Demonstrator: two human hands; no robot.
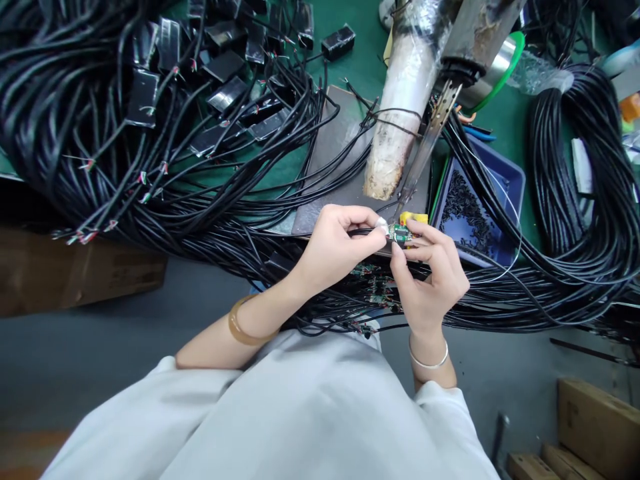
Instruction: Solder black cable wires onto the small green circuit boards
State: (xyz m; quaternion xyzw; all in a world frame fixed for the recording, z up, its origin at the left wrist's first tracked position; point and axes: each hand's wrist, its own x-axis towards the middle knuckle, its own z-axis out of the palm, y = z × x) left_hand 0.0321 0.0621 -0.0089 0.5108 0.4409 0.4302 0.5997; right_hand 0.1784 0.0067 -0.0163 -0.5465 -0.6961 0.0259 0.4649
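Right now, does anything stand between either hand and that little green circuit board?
Perhaps only a whitish bit where the left hand pinches, beside the green circuit board; I cannot tell what it is. Nothing visible separates the right hand from the board. A slotted metal rod slants down just beyond it, not between.

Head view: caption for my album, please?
Left hand and right hand meet at a green circuit board amid black cables.

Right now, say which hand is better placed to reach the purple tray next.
Probably the right hand: it is nearer the purple tray, while the left hand is beyond the green circuit board.
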